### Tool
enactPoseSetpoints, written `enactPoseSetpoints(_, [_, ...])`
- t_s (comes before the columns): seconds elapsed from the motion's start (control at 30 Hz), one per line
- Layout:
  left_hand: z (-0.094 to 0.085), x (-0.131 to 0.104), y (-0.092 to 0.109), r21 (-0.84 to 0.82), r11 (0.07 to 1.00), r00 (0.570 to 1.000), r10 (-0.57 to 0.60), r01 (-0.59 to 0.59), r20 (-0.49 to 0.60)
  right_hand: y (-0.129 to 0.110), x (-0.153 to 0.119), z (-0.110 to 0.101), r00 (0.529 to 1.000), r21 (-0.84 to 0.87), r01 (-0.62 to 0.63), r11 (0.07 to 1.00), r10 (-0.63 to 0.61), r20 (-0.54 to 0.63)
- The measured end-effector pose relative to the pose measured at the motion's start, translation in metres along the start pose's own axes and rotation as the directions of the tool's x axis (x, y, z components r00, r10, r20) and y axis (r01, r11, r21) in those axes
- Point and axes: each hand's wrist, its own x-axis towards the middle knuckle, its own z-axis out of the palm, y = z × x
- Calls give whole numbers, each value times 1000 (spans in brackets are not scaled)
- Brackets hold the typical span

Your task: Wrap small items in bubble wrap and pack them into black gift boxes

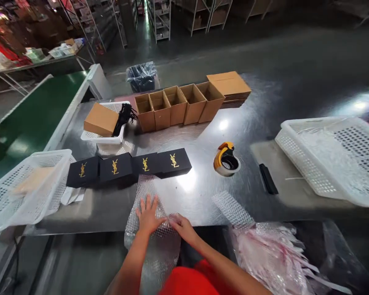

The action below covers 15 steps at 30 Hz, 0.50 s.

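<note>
A sheet of bubble wrap (132, 223) lies over the front edge of the metal table and hangs down toward me. My left hand (148, 217) rests flat on it with the fingers spread. Just to the right, my right hand (182, 227) pinches the sheet's right edge between thumb and fingers. Beyond the hands stands a row of several black boxes (116, 168) with gold logos; the sheet's far end reaches the front of the row. A tape dispenser (226, 159) with an orange and black body sits farther right.
Several open cardboard boxes (169, 110) stand at the back beside stacked flat cardboard (230, 88). White baskets (320, 180) flank the table. A black strip-like object (268, 179) lies right. More bubble wrap (233, 209) and a pinkish plastic bundle (267, 258) hang at the front edge.
</note>
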Motion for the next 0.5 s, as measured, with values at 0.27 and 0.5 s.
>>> enactPoseSetpoints(0.27, [51,8,-6,124,991,997,-51,57,-49,-132,74,-109,808,-740,411,533,-589,24])
enactPoseSetpoints(0.5, [68,-4,-2,101,991,994,-82,89,-73,-220,158,-91,688,-731,676,86,-430,585])
